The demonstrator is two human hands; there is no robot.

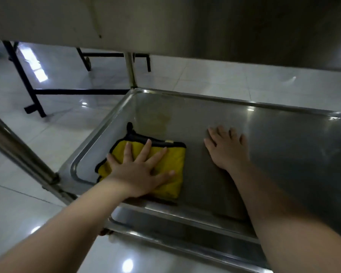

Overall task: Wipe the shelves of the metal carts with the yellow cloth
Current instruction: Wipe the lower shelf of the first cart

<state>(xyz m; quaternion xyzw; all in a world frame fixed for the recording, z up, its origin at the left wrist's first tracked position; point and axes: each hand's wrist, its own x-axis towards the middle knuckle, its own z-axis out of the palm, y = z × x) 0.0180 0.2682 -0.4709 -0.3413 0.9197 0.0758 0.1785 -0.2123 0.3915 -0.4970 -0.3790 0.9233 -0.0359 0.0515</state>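
left hand (140, 170) flat on the folded yellow cloth with black trim (175, 162), fingers straight and spread, pressing it onto the lower stainless steel cart shelf (283, 144) near its left end. right hand (227, 149) flat on bare shelf beside the cloth, fingers released, holding nothing. beyond: glossy white tiled floor (224, 75), black metal frame (35, 95).

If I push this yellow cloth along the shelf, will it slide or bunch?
The yellow cloth looks soft and folded, so probably floppy, bunching at loose edges. Pressed flat by the left hand, it likely glides on the glossy shelf.
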